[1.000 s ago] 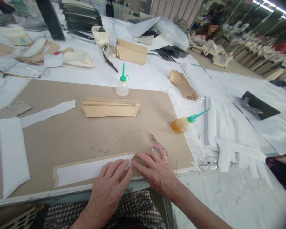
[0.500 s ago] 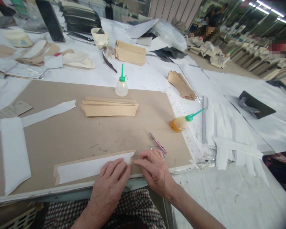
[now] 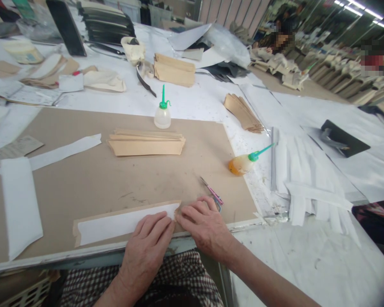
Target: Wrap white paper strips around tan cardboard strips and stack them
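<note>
A long tan piece with a white strip (image 3: 115, 224) stuck along it lies at the near edge of the brown board (image 3: 83, 183). My left hand (image 3: 149, 247) rests flat on the strip's right end, fingers stretched out. My right hand (image 3: 205, 226) lies beside it, fingers spread and pressing the tan piece's right tip. Small pink-handled scissors (image 3: 213, 194) lie just beyond my right hand. A stack of tan pieces (image 3: 146, 143) sits mid-board.
Two glue bottles with green nozzles: one upright (image 3: 163, 115), one orange lying on its side (image 3: 243, 163). White strips (image 3: 307, 179) lie at the right, white pieces (image 3: 17, 200) at the left. More tan stacks (image 3: 243, 113) and clutter fill the back. People work far off.
My right hand's fingers curled near the tan piece's tip half a second ago and now lie flatter on it. My left hand has stayed on the white strip.
</note>
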`<state>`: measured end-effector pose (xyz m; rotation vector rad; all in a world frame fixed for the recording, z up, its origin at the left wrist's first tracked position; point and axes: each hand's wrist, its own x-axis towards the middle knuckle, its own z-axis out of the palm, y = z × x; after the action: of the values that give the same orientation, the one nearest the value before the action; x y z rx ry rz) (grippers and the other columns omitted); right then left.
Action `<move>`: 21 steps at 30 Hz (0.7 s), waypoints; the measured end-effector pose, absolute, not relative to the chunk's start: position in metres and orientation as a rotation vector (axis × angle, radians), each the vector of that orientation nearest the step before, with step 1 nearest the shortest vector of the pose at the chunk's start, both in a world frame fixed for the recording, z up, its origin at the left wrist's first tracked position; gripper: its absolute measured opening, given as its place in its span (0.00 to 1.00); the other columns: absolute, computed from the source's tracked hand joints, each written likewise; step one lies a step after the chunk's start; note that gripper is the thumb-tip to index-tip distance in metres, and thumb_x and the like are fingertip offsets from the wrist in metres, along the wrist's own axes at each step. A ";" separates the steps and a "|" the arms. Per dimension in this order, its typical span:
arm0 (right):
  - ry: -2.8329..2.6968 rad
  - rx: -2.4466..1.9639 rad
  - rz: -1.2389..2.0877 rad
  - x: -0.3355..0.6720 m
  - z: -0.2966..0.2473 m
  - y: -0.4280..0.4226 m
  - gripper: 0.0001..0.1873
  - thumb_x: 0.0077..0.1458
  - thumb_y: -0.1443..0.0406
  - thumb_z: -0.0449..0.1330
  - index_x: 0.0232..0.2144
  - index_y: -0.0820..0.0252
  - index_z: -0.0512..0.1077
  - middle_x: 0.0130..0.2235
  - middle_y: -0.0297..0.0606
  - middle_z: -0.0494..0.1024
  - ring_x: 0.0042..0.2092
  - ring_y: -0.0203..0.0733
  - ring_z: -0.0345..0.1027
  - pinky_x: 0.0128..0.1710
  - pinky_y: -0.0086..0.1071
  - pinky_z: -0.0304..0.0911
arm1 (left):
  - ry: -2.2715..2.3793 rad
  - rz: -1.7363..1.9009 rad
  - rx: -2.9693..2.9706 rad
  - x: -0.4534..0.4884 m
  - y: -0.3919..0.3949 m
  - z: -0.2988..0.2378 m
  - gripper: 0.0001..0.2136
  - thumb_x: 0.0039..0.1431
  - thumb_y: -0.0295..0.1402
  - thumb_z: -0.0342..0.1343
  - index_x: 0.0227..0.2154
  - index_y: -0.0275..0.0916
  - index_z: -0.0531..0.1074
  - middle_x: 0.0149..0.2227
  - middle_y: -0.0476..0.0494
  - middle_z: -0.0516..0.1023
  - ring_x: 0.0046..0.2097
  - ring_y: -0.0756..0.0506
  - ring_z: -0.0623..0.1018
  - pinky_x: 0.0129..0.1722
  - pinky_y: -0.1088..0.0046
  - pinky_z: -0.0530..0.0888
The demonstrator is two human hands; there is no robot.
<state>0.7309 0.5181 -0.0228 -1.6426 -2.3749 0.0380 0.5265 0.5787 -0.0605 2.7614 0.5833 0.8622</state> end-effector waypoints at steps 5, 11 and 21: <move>-2.462 -1.591 0.037 0.735 -0.015 0.520 0.12 0.65 0.71 0.57 0.49 0.60 0.72 0.43 0.41 0.76 0.46 0.47 0.64 0.56 0.51 0.52 | 0.591 0.865 2.731 0.526 0.578 -0.058 0.14 0.71 0.25 0.44 0.46 0.28 0.75 0.46 0.35 0.78 0.54 0.38 0.72 0.55 0.55 0.70; -2.385 -1.524 0.109 0.737 -0.020 0.512 0.12 0.65 0.72 0.55 0.47 0.57 0.73 0.42 0.40 0.76 0.48 0.47 0.65 0.59 0.54 0.51 | 0.605 0.874 2.741 0.529 0.579 -0.053 0.14 0.71 0.24 0.43 0.44 0.30 0.75 0.45 0.37 0.78 0.52 0.38 0.73 0.53 0.58 0.71; -1.751 -1.680 0.332 0.726 -0.031 0.513 0.20 0.62 0.77 0.51 0.52 0.58 0.73 0.45 0.43 0.73 0.46 0.46 0.66 0.45 0.39 0.67 | 0.704 0.811 2.793 0.542 0.604 -0.050 0.15 0.68 0.21 0.43 0.48 0.32 0.73 0.47 0.37 0.74 0.47 0.42 0.73 0.45 0.67 0.74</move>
<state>0.7261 0.5129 -0.0311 -1.6797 -1.7508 0.3325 0.5419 0.6044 -0.0504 2.7928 0.7038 0.8108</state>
